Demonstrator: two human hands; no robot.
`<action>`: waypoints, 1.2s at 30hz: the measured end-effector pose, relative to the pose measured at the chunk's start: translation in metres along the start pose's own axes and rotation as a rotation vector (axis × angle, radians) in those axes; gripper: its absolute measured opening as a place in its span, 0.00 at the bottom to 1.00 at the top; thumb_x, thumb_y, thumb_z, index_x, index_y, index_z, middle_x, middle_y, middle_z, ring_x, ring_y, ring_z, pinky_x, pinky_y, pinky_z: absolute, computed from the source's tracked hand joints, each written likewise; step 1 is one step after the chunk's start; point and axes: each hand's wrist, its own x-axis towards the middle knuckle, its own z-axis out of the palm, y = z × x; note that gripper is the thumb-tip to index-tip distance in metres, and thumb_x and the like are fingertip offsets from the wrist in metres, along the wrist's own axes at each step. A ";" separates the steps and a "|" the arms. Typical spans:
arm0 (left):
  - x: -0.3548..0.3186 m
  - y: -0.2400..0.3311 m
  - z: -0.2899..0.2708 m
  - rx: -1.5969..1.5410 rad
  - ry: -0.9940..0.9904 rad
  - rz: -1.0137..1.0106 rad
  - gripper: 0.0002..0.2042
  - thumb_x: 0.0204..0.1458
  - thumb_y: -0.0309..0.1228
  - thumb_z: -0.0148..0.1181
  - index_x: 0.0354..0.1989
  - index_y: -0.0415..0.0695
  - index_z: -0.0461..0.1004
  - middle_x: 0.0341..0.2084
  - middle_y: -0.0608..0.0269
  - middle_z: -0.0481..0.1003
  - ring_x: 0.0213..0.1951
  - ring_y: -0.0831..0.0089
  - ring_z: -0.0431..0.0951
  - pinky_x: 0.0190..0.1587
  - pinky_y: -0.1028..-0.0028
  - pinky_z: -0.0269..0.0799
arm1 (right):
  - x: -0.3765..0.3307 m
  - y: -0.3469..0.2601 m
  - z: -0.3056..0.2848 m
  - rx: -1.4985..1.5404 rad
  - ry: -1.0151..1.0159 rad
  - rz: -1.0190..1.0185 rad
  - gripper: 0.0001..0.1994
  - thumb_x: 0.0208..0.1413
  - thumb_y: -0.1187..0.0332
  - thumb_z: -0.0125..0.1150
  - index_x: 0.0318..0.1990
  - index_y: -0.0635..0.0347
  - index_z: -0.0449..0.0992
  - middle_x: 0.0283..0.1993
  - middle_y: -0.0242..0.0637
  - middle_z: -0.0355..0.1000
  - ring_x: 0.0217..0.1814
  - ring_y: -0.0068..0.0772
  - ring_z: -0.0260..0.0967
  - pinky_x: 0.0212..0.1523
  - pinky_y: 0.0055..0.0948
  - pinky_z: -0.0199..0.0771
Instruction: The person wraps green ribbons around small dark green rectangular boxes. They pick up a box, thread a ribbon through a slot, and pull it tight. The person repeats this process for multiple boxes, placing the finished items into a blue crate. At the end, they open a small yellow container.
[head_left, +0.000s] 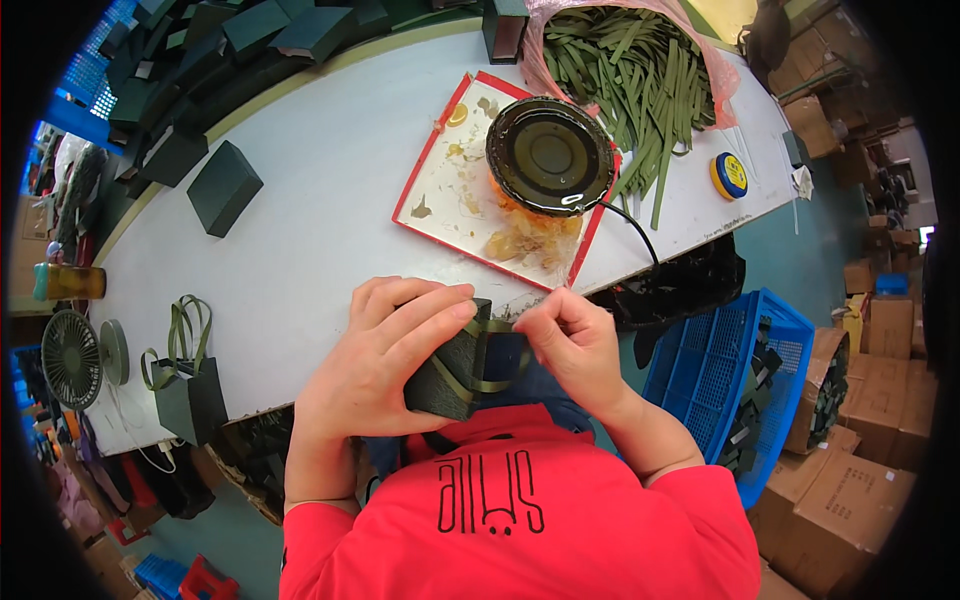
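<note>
At frame centre, left fingers clamp a grainy, square-edged green box; right fingers pinch its smooth, flat ribbon.

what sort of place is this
Probably a small factory workshop: piled dark green boxes, a heap of green ribbon strips, and brown cardboard cartons stacked at the right.

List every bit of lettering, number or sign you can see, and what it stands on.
Red shirt: large, dark, thin lettering with a small face-like mark; I won't copy it out.
Round yellow-and-blue tin: print on the lid, too small to read.
Cardboard box, lower right: dark print, too blurred to read.
Dark green box in the left hand, green ribbon in the right hand: none visible.
</note>
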 end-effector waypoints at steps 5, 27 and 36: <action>-0.005 0.003 -0.007 0.011 0.014 -0.028 0.50 0.29 0.35 0.80 0.67 0.44 0.61 0.60 0.49 0.70 0.57 0.49 0.69 0.61 0.55 0.62 | -0.004 0.002 -0.003 0.100 0.013 -0.086 0.14 0.72 0.63 0.48 0.40 0.63 0.75 0.22 0.31 0.69 0.21 0.15 0.64 0.21 0.18 0.59; -0.124 -0.022 -0.097 0.729 0.330 -1.426 0.35 0.49 0.57 0.65 0.62 0.48 0.70 0.62 0.42 0.65 0.66 0.47 0.63 0.67 0.36 0.47 | 0.017 0.007 -0.026 0.248 0.360 -0.314 0.15 0.74 0.61 0.44 0.37 0.60 0.70 0.21 0.30 0.61 0.17 0.18 0.53 0.17 0.18 0.52; -0.223 0.022 -0.132 0.990 0.250 -1.779 0.31 0.45 0.43 0.73 0.57 0.42 0.74 0.64 0.44 0.65 0.64 0.47 0.64 0.63 0.50 0.63 | 0.019 0.004 -0.062 0.126 0.497 -0.380 0.10 0.67 0.75 0.55 0.52 0.65 0.75 0.45 0.39 0.78 0.28 0.15 0.65 0.27 0.15 0.63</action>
